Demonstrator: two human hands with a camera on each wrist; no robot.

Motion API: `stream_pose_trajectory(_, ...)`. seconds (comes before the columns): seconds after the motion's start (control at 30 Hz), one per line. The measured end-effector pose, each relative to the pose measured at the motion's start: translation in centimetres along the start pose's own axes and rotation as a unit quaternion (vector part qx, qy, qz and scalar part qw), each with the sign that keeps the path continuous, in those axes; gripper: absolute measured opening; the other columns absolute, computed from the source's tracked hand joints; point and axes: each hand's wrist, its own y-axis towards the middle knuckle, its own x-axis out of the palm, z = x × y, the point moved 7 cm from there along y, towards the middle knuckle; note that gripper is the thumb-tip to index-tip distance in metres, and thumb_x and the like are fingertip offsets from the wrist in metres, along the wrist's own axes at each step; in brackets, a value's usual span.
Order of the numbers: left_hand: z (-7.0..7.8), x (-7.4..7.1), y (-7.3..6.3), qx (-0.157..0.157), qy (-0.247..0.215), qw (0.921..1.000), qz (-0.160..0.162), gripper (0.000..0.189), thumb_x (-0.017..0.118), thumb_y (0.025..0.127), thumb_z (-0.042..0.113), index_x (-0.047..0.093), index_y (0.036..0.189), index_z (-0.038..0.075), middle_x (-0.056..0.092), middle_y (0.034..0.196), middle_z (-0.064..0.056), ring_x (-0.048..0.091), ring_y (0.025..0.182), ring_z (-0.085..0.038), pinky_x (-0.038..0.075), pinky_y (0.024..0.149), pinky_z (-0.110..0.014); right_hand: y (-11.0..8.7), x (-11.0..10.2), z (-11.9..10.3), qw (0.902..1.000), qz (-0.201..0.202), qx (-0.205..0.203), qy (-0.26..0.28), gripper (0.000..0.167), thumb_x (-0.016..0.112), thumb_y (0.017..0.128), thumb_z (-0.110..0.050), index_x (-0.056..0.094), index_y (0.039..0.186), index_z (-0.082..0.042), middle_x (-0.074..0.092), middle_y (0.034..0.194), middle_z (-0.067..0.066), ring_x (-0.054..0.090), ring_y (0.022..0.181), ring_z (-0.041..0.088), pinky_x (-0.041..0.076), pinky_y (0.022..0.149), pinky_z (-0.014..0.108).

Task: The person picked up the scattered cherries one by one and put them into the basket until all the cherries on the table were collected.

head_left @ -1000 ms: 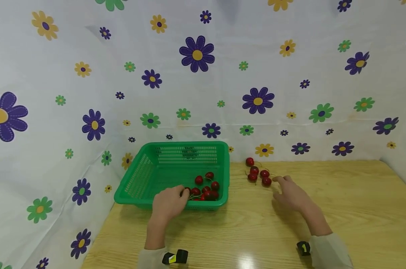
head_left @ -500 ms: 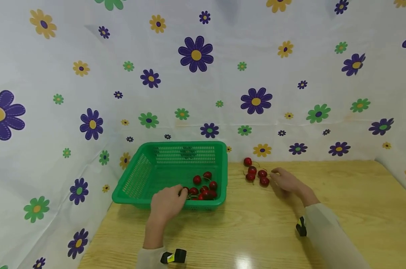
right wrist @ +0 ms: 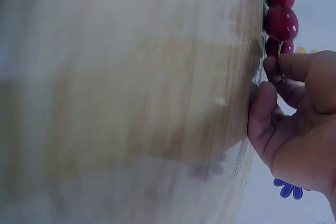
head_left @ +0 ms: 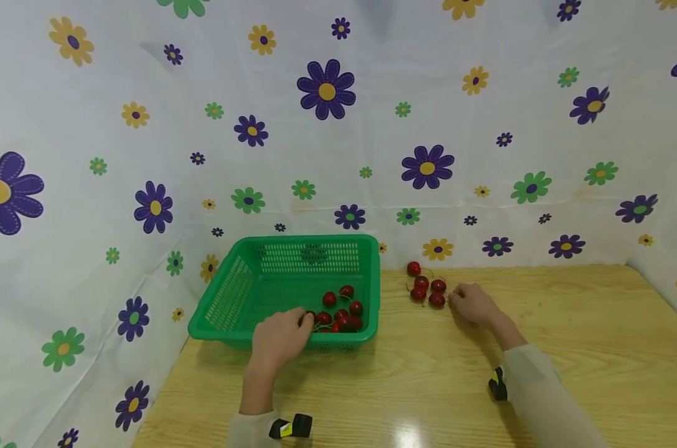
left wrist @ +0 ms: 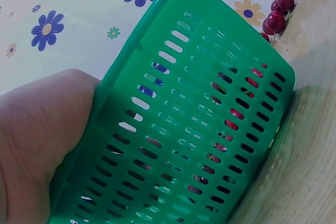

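Observation:
My left hand (head_left: 279,339) grips the near rim of a green plastic basket (head_left: 374,286), thumb over the inside; the left wrist view shows the palm (left wrist: 42,135) against the slotted wall. Several red cherries with stems (head_left: 356,308) lie in the basket's near right part. Right of it, on the table, a small cluster of cherries (head_left: 420,284) lies by the back edge. The fingertips of my right hand (head_left: 475,305) are right at the nearest cherry (head_left: 437,300). In the right wrist view its fingers bend loosely, with a gap between thumb (right wrist: 262,103) and index finger.
The wooden table (head_left: 585,348) extends to the right and in front. A white flower-print cloth (head_left: 383,137) hangs close behind the basket and cherries, and along the left side. Black bands (head_left: 498,384) are worn at both wrists.
My right hand has moved left and slightly back to the cherry cluster, and the nearest cherry has shifted slightly left. The left hand and basket stay in place.

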Motion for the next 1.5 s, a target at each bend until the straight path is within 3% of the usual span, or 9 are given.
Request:
stream_pose_trajectory(0.3, 0.0, 0.0, 0.1, 0.002, 0.001, 1.0, -0.003, 0.031, 0.045, 0.103, 0.032, 0.06, 0.079, 0.019, 0.048, 0.059, 0.002, 0.047, 0.052, -0.017, 0.037, 0.051, -0.035, -1.4, -0.2, -0.1, 0.9954, -0.029, 0.002, 0.092, 0.027, 0.048, 0.103, -0.016, 0.064, 0.102, 0.006, 0.057, 0.081, 0.007, 0.044, 0.058, 0.014, 0.04, 0.054, 0.028)
stream_pose_trajectory(0.6, 0.0, -0.1, 0.2, 0.006, -0.006, 1.0, -0.001, 0.033, 0.045, 0.103, 0.032, 0.056, 0.075, 0.019, 0.045, 0.057, 0.001, 0.045, 0.05, -0.018, 0.033, 0.049, -0.033, -2.1, -0.4, -1.6, 0.992, -0.057, -0.011, 0.112, 0.028, 0.051, 0.103, -0.018, 0.065, 0.103, 0.006, 0.061, 0.089, 0.011, 0.052, 0.07, 0.018, 0.045, 0.061, 0.029)
stream_pose_trajectory(0.73, 0.0, -0.1, 0.2, 0.007, -0.008, 0.9999, 0.0, 0.032, 0.045, 0.103, 0.032, 0.058, 0.077, 0.019, 0.045, 0.056, 0.001, 0.044, 0.049, -0.018, 0.033, 0.049, -0.034, -2.1, -0.6, -3.0, 0.9901, -0.051, -0.025, 0.128, 0.029, 0.049, 0.104, -0.019, 0.061, 0.105, 0.008, 0.062, 0.097, 0.017, 0.056, 0.076, 0.02, 0.05, 0.066, 0.032)
stream_pose_trajectory(0.87, 0.0, -0.1, 0.2, 0.007, -0.005, 1.0, -0.002, 0.031, 0.045, 0.103, 0.032, 0.06, 0.08, 0.019, 0.046, 0.057, 0.001, 0.045, 0.05, -0.017, 0.034, 0.049, -0.034, -2.0, -1.1, -4.9, 0.9893, -0.023, -0.041, 0.138, 0.031, 0.05, 0.103, -0.021, 0.06, 0.106, 0.007, 0.063, 0.102, 0.022, 0.059, 0.078, 0.022, 0.053, 0.068, 0.034)
stream_pose_trajectory(1.0, 0.0, -0.1, 0.1, 0.007, -0.004, 1.0, -0.003, 0.03, 0.045, 0.103, 0.032, 0.061, 0.082, 0.019, 0.046, 0.057, 0.001, 0.045, 0.05, -0.017, 0.034, 0.05, -0.034, -2.2, -1.8, -7.7, 0.9879, 0.0, -0.068, 0.139, 0.029, 0.051, 0.103, -0.022, 0.061, 0.106, 0.005, 0.064, 0.094, 0.015, 0.059, 0.076, 0.023, 0.053, 0.066, 0.034)
stream_pose_trajectory(1.17, 0.2, -0.4, 0.1, 0.011, -0.008, 0.9999, -0.002, 0.034, 0.044, 0.103, 0.032, 0.054, 0.073, 0.019, 0.044, 0.056, 0.001, 0.043, 0.049, -0.017, 0.032, 0.049, -0.033, -2.8, -2.1, -11.9, 0.9804, 0.023, -0.115, 0.158, 0.027, 0.052, 0.103, -0.02, 0.062, 0.107, 0.004, 0.063, 0.085, 0.006, 0.057, 0.068, 0.02, 0.052, 0.06, 0.032)
stream_pose_trajectory(1.37, 0.2, -0.4, 0.0, 0.008, -0.008, 0.9999, 0.0, 0.034, 0.045, 0.103, 0.031, 0.053, 0.072, 0.019, 0.044, 0.056, 0.001, 0.043, 0.049, -0.017, 0.032, 0.048, -0.033, -2.9, -0.6, -16.8, 0.9629, 0.012, -0.164, 0.214, 0.022, 0.052, 0.103, -0.015, 0.061, 0.106, 0.005, 0.061, 0.085, 0.01, 0.053, 0.061, 0.023, 0.047, 0.054, 0.028)
stream_pose_trajectory(1.5, 0.2, -0.2, 0.0, 0.007, -0.002, 1.0, 0.006, 0.034, 0.045, 0.102, 0.031, 0.052, 0.071, 0.019, 0.043, 0.056, 0.001, 0.042, 0.049, -0.017, 0.031, 0.048, -0.032, -2.5, 1.2, -18.9, 0.9582, 0.024, -0.201, 0.202, 0.019, 0.053, 0.103, -0.015, 0.063, 0.104, 0.001, 0.062, 0.085, 0.013, 0.055, 0.063, 0.026, 0.047, 0.055, 0.029)
